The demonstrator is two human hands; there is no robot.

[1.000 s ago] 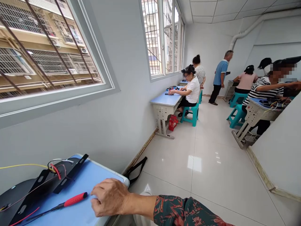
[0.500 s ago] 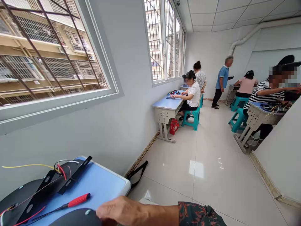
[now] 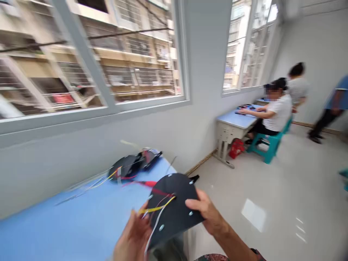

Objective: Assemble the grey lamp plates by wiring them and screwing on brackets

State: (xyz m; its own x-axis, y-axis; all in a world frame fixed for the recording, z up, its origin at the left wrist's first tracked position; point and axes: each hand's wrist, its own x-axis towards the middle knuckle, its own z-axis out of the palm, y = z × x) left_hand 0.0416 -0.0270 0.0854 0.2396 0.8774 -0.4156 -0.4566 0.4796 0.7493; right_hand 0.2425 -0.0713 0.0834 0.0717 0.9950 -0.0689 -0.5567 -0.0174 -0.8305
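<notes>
A round black plate (image 3: 176, 221) with silver screws is held up in front of me, over the table's front edge. Red, yellow and white wires come out of a hole near its middle. My right hand (image 3: 208, 212) grips its right edge, thumb on the face. At the left edge, my left hand (image 3: 134, 232) has its fingers closed on the plate beside the yellow and white wires; it is somewhat blurred. A red-handled screwdriver (image 3: 149, 183) lies on the table just behind, partly hidden by the plate.
More black plates with wires (image 3: 123, 168) lie at the far side of the blue table (image 3: 67, 224), near the wall and window. Further off, a person in white (image 3: 277, 114) sits at another desk (image 3: 233, 119); two others stand behind.
My view has turned left and down to the table. The black plate has come up off the table edge in my right hand, and my left hand has come into view at it.
</notes>
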